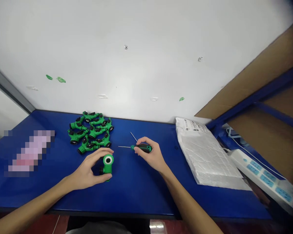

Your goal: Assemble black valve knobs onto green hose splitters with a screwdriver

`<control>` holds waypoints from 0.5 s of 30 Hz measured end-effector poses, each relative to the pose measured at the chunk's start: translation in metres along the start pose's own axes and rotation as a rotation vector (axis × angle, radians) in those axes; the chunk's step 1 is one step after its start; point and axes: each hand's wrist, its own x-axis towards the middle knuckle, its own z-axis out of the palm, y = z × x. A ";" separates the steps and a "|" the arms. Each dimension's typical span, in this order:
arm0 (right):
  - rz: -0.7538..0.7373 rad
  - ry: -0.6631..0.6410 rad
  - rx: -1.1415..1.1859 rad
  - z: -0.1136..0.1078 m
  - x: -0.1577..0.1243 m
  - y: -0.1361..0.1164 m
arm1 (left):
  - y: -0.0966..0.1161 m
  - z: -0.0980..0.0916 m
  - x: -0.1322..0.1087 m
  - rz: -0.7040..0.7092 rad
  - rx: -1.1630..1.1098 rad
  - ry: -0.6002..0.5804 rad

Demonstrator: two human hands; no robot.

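Note:
My left hand (88, 170) is closed around a green hose splitter (108, 167), thumb at its near end and fingers at its far end. A round opening with a white ring and dark centre faces up. My right hand (150, 152) grips a screwdriver (143, 148) by its black-and-green handle. Its thin shaft points left toward the splitter, with a gap between them. A second thin metal shaft (133, 136) shows beyond the right fingers; its other end is hidden behind the hand. Several more green splitters with black valve knobs (91, 131) lie grouped beyond my left hand.
A white padded parcel (205, 152) lies on the blue table (141, 195) at the right. Beside it is a white power strip (263, 178) with cables. A blurred-out pinkish item (31, 154) lies at the left. A white wall (117, 65) rises behind the table.

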 end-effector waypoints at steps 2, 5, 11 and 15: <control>-0.039 0.037 0.037 0.001 0.000 -0.001 | -0.001 -0.001 0.007 0.013 -0.082 0.070; -0.074 0.081 0.134 -0.004 0.002 -0.001 | -0.003 0.000 0.019 0.058 -0.112 0.090; -0.143 0.086 0.251 -0.021 -0.001 -0.006 | -0.006 0.005 0.033 0.091 0.013 0.071; -0.269 -0.032 0.099 -0.028 -0.009 -0.025 | -0.007 0.006 0.033 0.132 0.084 0.093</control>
